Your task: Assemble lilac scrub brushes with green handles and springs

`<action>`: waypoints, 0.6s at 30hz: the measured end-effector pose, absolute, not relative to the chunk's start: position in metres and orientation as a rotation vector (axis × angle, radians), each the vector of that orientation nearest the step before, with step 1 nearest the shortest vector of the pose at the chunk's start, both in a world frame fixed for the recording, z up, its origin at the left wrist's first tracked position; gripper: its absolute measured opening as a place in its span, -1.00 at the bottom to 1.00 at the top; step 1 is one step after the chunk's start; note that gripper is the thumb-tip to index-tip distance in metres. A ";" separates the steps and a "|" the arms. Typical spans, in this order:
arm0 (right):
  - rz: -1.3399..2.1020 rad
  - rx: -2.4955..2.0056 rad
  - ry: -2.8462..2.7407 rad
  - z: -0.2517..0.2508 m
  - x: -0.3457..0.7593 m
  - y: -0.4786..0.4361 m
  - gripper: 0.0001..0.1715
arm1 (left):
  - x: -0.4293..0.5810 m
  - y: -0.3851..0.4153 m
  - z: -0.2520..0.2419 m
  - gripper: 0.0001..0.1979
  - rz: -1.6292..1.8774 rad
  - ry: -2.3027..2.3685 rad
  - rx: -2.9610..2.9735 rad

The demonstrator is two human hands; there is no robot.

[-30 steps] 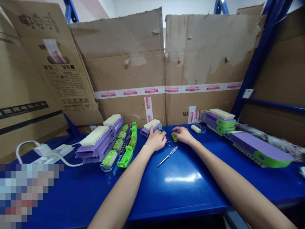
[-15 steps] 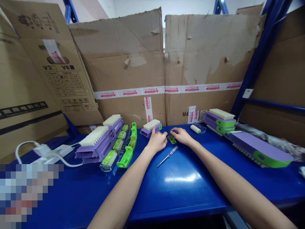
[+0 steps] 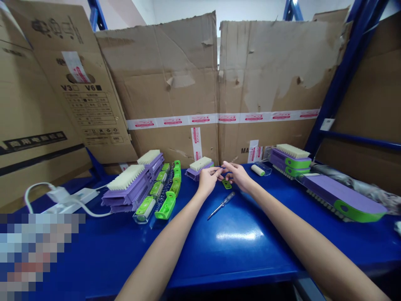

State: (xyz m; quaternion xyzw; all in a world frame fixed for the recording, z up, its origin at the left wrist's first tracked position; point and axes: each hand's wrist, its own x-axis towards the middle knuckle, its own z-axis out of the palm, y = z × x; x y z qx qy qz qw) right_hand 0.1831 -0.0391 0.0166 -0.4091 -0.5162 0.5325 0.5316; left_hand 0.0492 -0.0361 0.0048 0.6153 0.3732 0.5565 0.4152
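My left hand (image 3: 209, 179) and my right hand (image 3: 237, 175) meet with their fingertips above the blue table. The right fingers close on a thin coiled spring (image 3: 234, 159) that sticks up past them. The left thumb and finger pinch together at the right fingertips; whatever lies between them is too small to make out. Just below the hands lies a flat green plate (image 3: 226, 184). Nearer to me is a clear-handled screwdriver (image 3: 221, 206), pointing down-left. A purple brush with white bristles (image 3: 200, 163) stands behind my left hand.
On the left of the table (image 3: 200, 267) are purple brushes (image 3: 125, 177), green-capped parts (image 3: 145, 208), dark springs (image 3: 166, 190) and green end pieces (image 3: 166, 205). To the right sit a white roller (image 3: 257, 169), stacked brushes (image 3: 290, 156) and a long purple brush (image 3: 341, 194). Cardboard stands behind.
My left hand has moved right, off the brush, to meet my right hand. My right hand has turned, and a spring now shows above its fingers. The view has shifted slightly.
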 end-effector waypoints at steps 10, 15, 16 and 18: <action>1.395 -0.961 -0.939 0.010 0.194 -0.031 -0.84 | 0.034 -0.025 -0.005 -0.81 1.291 0.952 1.365; 1.371 -0.946 -0.831 0.008 0.200 -0.027 -0.89 | 0.028 -0.019 -0.009 -0.75 1.287 0.962 1.348; 1.380 -0.941 -0.832 0.008 0.200 -0.027 -0.90 | 0.028 -0.018 -0.009 -0.73 1.281 0.958 1.353; 1.413 -0.931 -0.853 0.008 0.199 -0.027 -0.90 | 0.029 -0.018 -0.009 -0.70 1.273 0.952 1.368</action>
